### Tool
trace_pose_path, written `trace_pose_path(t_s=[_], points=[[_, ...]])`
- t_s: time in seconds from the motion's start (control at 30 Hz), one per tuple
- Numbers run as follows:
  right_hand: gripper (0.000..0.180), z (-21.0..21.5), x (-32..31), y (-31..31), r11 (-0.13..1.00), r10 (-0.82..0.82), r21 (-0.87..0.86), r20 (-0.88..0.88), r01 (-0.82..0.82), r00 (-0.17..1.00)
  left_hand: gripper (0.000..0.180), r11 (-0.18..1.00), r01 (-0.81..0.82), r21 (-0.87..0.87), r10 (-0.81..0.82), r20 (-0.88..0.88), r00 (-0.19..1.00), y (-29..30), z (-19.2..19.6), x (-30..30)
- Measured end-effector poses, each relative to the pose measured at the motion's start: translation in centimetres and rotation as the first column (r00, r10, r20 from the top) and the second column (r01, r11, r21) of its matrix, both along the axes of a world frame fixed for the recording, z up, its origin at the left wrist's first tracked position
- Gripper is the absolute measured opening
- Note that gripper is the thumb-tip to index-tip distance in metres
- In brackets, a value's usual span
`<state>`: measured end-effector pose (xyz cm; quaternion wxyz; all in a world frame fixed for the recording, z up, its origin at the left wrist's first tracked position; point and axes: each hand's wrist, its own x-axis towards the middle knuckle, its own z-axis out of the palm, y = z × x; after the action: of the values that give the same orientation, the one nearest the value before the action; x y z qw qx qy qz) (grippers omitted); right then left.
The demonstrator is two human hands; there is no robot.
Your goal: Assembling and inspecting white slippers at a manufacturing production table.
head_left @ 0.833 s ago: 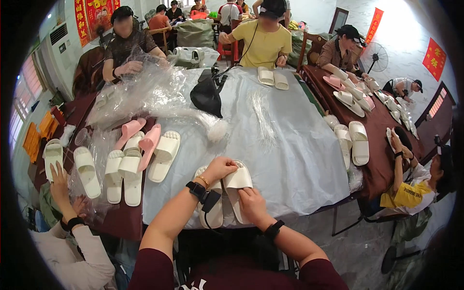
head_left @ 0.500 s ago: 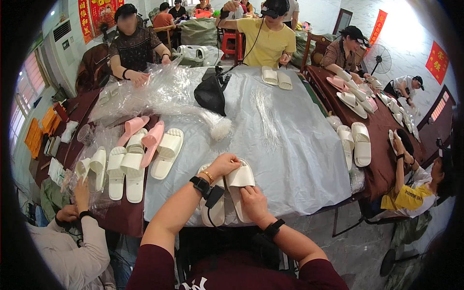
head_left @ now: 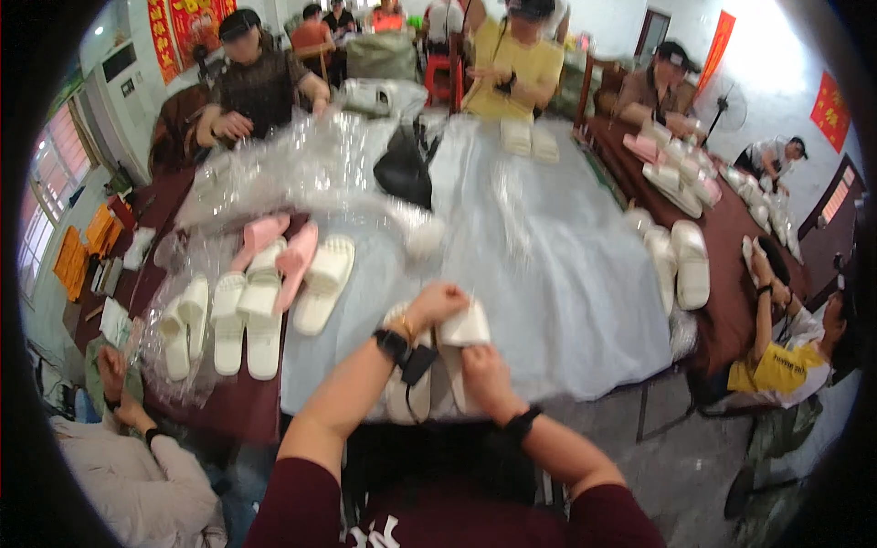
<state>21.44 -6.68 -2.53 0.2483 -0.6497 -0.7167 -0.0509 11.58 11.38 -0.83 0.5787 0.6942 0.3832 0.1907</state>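
Left hand (head_left: 440,303): bent over the far end of the right slipper (head_left: 468,326), at its strap (head_left: 463,332) — fingers curled in, not spread. It is blurry, so I cannot tell if the tips pinch.
Right hand (head_left: 487,376): on the right side of the same strap, fingers close together and touching it. The thumb is hard to see, so I cannot tell if it squeezes.
Left slipper (head_left: 398,402): just beside the right slipper, partly hidden by a black box (head_left: 417,363) at the left wrist. Both are on the near edge of the grey sheet (head_left: 585,310).
Clear bag (head_left: 151,342): on the near left, around or under a white pair (head_left: 185,329) — I cannot tell which.
Plastic pile (head_left: 292,173): far left, shiny and crumpled, near a black pouch (head_left: 404,171).
Clear strips (head_left: 512,215): in a long bunch, far from the hands.
Pink slippers (head_left: 297,265): left, among white ones.
Change: both hands are at the same slipper as before. The left worker's hand (head_left: 111,373) was at the white pair; now it is apart. The person in yellow (head_left: 516,68) had one hand up high; now it is down.
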Motion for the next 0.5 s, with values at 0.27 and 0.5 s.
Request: trace_pose_path(t_s=[0.27, 0.5], points=[[0.009, 1.8, 0.3, 1.2, 0.999, -0.003, 0.054, -0.049, 0.005, 0.999, 0.02, 0.98, -0.078, -0.183, 0.097, 0.099, 0.99, 1.1, 1.3, 0.2], [0.007, 1.4, -0.4, 0.4, 0.996, -0.013, 0.083, -0.032, 0.016, 0.999, 0.02, 0.995, -0.066, -0.076, 0.067, 0.01, 0.998, 0.4, 0.6, 0.4]])
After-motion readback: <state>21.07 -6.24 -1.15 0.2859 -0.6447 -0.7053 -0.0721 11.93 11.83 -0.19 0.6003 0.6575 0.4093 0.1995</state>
